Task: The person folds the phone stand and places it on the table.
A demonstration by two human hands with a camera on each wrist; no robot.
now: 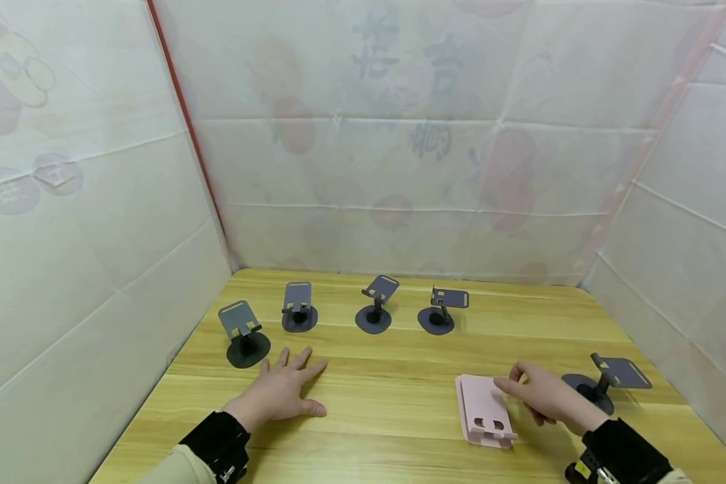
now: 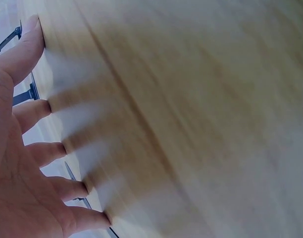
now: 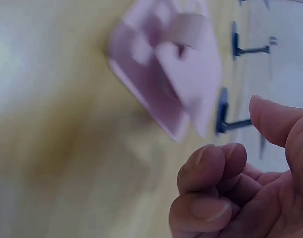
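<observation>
White sheeting (image 1: 399,168) with faint printed figures is walling in a wooden table (image 1: 399,376) on three sides. Both wrist views are smearing with blur: in the left wrist view the grey stands are showing only as thin dark slivers past the fingertips, and in the right wrist view the pink piece is losing its edges. Both forearms are running out of the head view at 6 o'clock, cut off at the dark cuffs. Left hand (image 1: 281,390) is lying palm down on the bare wood, fingers (image 2: 40,111) straight and spread, holding nothing; nearest grey stand (image 1: 245,333) is standing just beyond its fingertips at 11 o'clock. Three more grey stands (image 1: 375,306) are lining up across the far side at 12 o'clock. Pink phone stand (image 1: 484,410), folded flat, is lying on the table right of centre. Right hand (image 1: 547,393) is hovering at its right edge, fingers (image 3: 216,168) loosely curled, forefinger reaching over the pink top; whether the fingertip is touching it cannot be told. Another grey stand (image 1: 608,380) is standing just at 3 o'clock of that hand.
</observation>
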